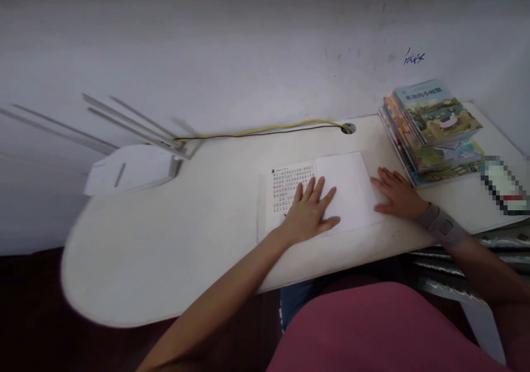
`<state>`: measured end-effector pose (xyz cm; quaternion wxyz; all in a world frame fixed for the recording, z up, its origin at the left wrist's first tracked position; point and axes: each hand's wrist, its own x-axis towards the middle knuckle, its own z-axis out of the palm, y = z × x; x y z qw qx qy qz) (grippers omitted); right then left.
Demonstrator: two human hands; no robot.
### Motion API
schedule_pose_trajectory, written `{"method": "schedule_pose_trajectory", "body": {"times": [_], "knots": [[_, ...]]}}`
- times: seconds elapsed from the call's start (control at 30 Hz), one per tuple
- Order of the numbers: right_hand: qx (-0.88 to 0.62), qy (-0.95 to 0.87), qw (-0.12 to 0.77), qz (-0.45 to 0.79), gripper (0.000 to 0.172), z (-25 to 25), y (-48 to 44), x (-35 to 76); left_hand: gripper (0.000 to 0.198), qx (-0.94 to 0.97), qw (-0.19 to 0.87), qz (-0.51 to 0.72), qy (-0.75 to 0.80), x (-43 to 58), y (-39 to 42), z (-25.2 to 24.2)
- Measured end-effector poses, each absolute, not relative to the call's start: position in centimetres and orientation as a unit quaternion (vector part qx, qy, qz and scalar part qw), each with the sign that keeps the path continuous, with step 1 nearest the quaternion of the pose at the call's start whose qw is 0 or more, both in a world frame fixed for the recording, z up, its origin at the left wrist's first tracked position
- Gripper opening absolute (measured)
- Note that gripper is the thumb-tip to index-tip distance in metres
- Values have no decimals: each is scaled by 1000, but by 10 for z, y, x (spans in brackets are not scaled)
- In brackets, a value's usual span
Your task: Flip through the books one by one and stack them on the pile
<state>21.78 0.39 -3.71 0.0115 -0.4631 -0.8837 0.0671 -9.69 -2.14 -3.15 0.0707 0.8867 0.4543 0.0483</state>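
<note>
An open book (pixel 342 181) lies on the white table (pixel 165 239), with printed text on its left page and a blank white right page. My left hand (pixel 308 211) rests flat across the lower middle of the book with its fingers spread. At the book's right edge, my right hand (pixel 399 194) lies with spread fingers, the fingertips at the page's side. A grey band is round the right wrist. Neither hand grips anything.
A stack of picture books (pixel 439 123) stands at the back right, beside a blurred-out object (pixel 505 184). A white router (pixel 132 168) with long antennas sits at the back left. Yellow and black cables (pixel 256 131) run along the wall to a round table hole (pixel 348 128).
</note>
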Motion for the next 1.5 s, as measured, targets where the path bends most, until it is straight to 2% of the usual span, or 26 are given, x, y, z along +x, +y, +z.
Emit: {"method": "schedule_pose_trajectory", "body": {"times": [0.77, 0.93, 1.03, 1.13, 1.3, 1.43, 1.5], "knots": [[-473, -878, 11, 80, 81, -33, 3, 215, 81, 886, 96, 57, 449, -88, -17, -27], [-461, -884, 17, 80, 80, -34, 4, 218, 69, 845, 80, 117, 516, -118, -22, -35], [-450, -889, 21, 79, 74, -27, 0, 214, 69, 798, 66, 176, 572, -144, -34, -46], [-420, -906, 34, 48, 57, -16, -12, 197, 70, 764, 80, 225, 599, -161, -48, -53], [-372, -927, 43, 26, 45, -12, -38, 158, 69, 751, 82, 239, 610, -164, -56, -54], [-400, -916, 41, 20, 61, -20, -47, 149, 71, 756, 73, 229, 609, -162, -55, -54], [-402, -915, 38, 19, 63, -22, -49, 151, 70, 755, 69, 226, 611, -162, -55, -54]]}}
